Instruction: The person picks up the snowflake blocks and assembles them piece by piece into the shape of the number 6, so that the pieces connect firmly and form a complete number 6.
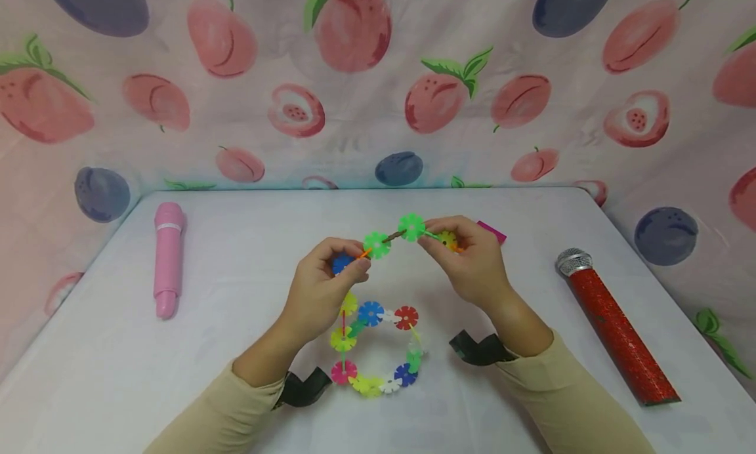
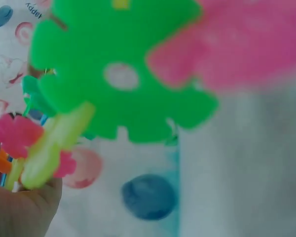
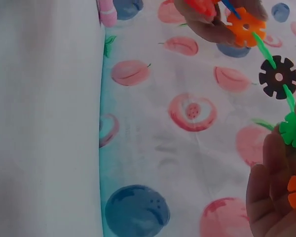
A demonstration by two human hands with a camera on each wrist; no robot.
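A chain of slotted plastic snowflake discs, in several colours, runs between both hands above the table. My left hand (image 1: 321,287) pinches it near an orange disc (image 3: 245,26), with a blue disc (image 1: 342,264) by its fingers. My right hand (image 1: 472,260) pinches the other side by a green disc (image 1: 411,226); a yellow disc (image 1: 447,239) shows behind its fingers. Another green disc (image 1: 377,245) sits between the hands. Below the left hand the chain continues past a yellow disc (image 1: 342,340) into a loop with a red disc (image 1: 406,317). Close to the left wrist camera, a green disc (image 2: 89,74) looms blurred.
On the white table (image 1: 236,349), a pink toy microphone (image 1: 168,260) lies at the left and a red glittery microphone (image 1: 620,329) at the right. A magenta piece (image 1: 491,232) shows behind the right hand. Fruit-printed cloth (image 1: 354,145) rises behind the table.
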